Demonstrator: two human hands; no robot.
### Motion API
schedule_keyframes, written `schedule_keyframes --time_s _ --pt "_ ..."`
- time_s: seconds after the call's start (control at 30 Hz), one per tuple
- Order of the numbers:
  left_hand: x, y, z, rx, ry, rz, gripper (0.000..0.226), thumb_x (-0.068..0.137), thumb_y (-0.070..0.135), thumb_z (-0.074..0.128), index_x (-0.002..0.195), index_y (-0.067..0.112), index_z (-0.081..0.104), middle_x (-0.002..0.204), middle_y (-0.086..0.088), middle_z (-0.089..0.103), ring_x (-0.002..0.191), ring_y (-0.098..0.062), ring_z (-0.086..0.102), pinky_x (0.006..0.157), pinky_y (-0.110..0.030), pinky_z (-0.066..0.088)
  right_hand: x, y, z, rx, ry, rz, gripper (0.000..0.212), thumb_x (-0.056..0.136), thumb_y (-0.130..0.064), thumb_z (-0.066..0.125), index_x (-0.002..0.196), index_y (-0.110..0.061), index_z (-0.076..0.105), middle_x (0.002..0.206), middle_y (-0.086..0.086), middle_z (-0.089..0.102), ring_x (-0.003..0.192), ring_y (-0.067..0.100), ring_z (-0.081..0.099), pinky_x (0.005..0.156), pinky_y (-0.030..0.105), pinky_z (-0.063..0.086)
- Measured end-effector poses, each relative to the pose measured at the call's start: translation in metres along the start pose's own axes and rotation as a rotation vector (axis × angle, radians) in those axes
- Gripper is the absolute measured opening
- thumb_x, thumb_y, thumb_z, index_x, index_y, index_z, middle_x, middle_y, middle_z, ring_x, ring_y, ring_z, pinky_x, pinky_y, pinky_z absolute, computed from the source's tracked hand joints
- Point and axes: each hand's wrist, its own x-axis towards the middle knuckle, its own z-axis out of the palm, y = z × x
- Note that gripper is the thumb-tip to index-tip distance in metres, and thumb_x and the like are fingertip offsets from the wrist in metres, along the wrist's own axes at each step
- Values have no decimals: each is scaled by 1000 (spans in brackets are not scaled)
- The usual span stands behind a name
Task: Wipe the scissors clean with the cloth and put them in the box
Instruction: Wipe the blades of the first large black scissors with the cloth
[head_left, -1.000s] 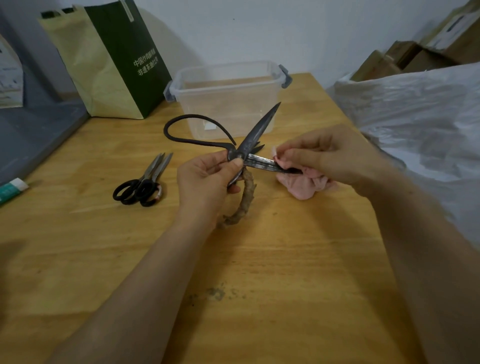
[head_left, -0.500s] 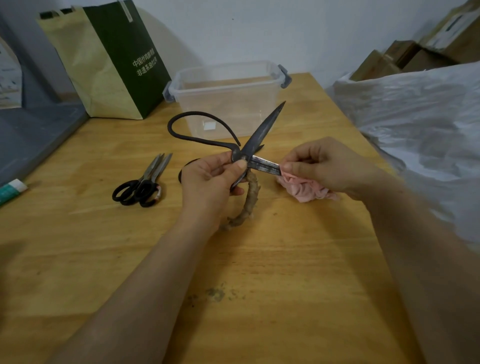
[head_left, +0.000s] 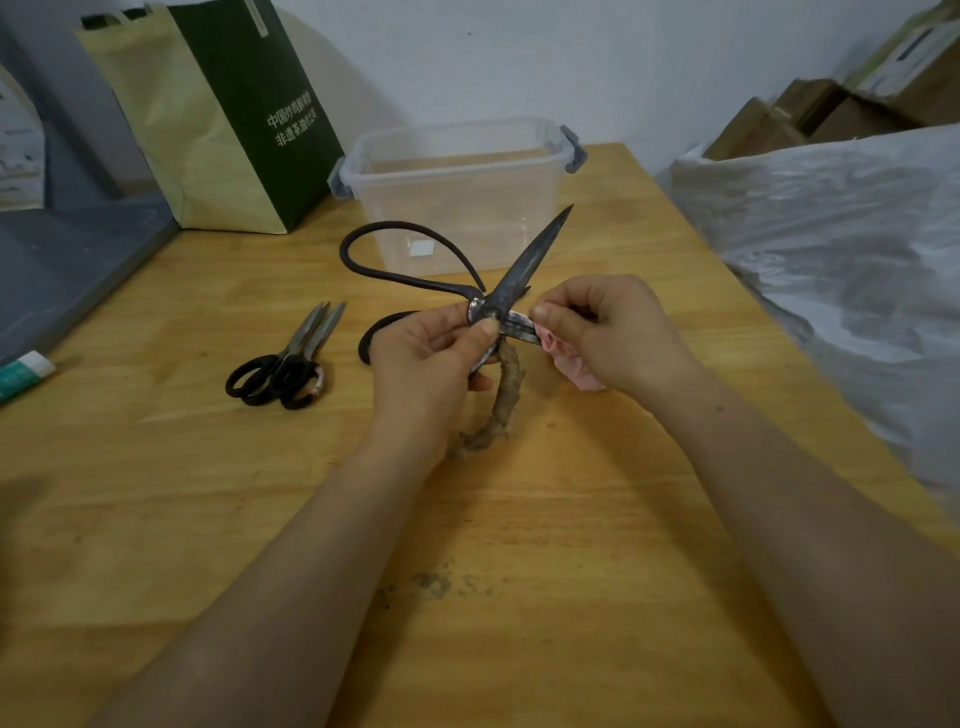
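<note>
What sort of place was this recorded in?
Likely a storeroom or back-room work area: cardboard boxes stacked in the far corner, a big plastic-wrapped bundle beside the plain wooden table, and a paper shopping bag.

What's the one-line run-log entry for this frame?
step: wiping | left hand: holds large scissors at pivot, blades open | right hand: pinches pink cloth round lower blade | box: no scissors inside

scissors (head_left: 524, 261): blackish, tan-wrapped handle | cloth (head_left: 576, 371) in right hand (head_left: 618, 332): pink | box (head_left: 467, 218) beyond it: clear, grey latches | small scissors (head_left: 285, 369) left of left hand (head_left: 421, 364): black handles
</note>
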Motion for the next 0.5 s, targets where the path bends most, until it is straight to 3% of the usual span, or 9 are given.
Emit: schedule_keyframes --time_s 0.07,0.17,0.3,0.4,0.5 --pt "0 0 0 -15 4 1 13 87 3 65 91 15 69 68 7 72 59 -2 64 46 -16 47 0 -1 -6 60 -69 38 16 91 -17 62 80 -7 69 75 24 64 52 19 52 42 21 39" --pt "0 1 1 -31 -5 1 12 87 3 64 96 10 69 72 5 72 59 -2 64 46 -16 47 -3 -2 -13 108 -181 57 11 84 -22 69 79 -13 71 70 16 66 52 15 53 48 23 43" --pt "-1 1 1 -28 -13 -6 14 87 3 64 100 5 69 76 -1 72 59 -3 63 46 -17 46 -2 0 -7 144 -117 86 10 82 -18 72 72 -17 69 53 -3 61 49 11 50 45 19 39" --pt "-1 2 1 -40 -11 -20 16 87 2 64 102 2 69 76 -4 71 57 -4 61 44 -17 45 1 2 -12 106 -110 78 9 75 -21 76 69 -18 70 59 4 63 55 11 55 50 22 46" --pt "-2 4 3 -57 -5 -33 18 86 0 64 103 -1 68 73 -3 70 53 -4 58 43 -17 44 3 5 -20 35 -122 40 9 72 -24 78 70 -19 71 66 0 67 58 -1 58 55 13 49"
